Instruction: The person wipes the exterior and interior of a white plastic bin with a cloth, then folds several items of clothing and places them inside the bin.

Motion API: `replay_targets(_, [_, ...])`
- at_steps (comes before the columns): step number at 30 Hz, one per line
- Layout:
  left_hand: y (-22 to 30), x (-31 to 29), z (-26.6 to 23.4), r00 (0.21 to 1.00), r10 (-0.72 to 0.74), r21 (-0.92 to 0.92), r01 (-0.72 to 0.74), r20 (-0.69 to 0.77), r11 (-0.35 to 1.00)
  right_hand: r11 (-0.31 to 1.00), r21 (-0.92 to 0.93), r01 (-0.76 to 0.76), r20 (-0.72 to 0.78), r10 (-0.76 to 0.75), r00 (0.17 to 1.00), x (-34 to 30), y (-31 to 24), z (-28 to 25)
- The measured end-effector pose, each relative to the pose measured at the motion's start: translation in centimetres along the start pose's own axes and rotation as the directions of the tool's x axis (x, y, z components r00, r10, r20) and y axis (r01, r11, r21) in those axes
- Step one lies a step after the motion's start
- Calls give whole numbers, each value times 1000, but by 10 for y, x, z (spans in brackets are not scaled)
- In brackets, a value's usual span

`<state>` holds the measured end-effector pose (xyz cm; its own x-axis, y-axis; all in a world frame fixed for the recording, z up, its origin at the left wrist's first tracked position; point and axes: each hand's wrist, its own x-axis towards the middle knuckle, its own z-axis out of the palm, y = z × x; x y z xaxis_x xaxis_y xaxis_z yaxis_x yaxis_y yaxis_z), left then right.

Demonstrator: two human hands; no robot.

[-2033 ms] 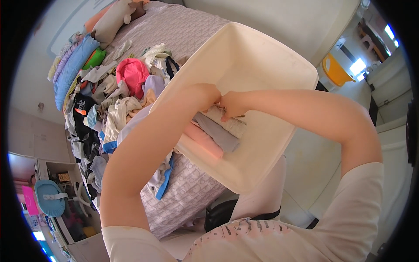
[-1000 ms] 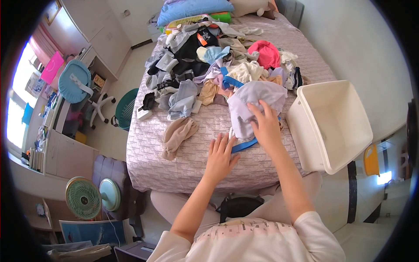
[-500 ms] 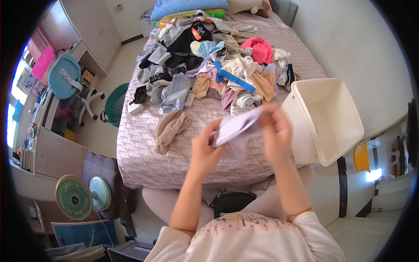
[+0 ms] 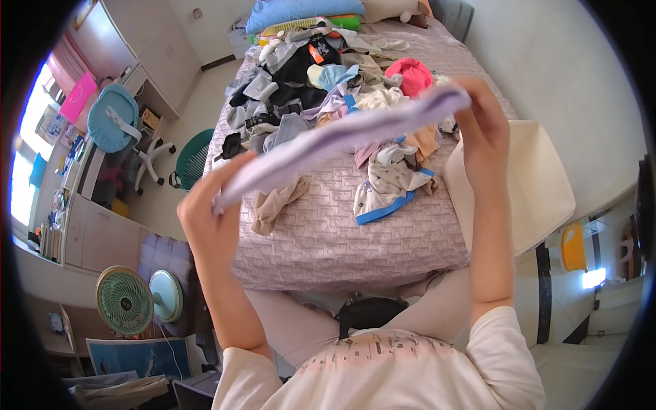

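A pale lilac garment [image 4: 342, 139], smeared by motion, is stretched slantwise between my two raised hands above the bed. My left hand [image 4: 213, 205] closes on its lower left end. At its higher right end, my right hand [image 4: 484, 119] pinches the cloth. The exact kind of garment cannot be made out. Behind it lies a heap of mixed clothes [image 4: 290, 68], partly hidden. A white printed garment with blue trim [image 4: 384, 184] lies below the lilac cloth, in front of the heap. A beige crumpled garment [image 4: 273, 208] rests on the bed nearer my left hand.
A large white bin [image 4: 536, 184] stands tilted at the bed's right side, beside my right forearm. The patterned bedspread [image 4: 328, 253] reaches the near edge, over my crossed legs. At the left are a green fan [image 4: 125, 301], a green basket [image 4: 195, 157] and a blue-covered chair [image 4: 113, 117].
My hands have moved apart and up, spreading the bunched lilac garment into a long band. The blue-trimmed garment has shifted off the heap toward me.
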<state>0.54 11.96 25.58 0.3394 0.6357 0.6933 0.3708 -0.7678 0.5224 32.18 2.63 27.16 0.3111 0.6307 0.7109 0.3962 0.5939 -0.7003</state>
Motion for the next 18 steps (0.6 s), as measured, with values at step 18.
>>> replay_targets(18, [-65, -211, 55, 945, -120, 44, 111, 304, 993, 842, -395, -367, -4, 398, 918, -252, 81, -15])
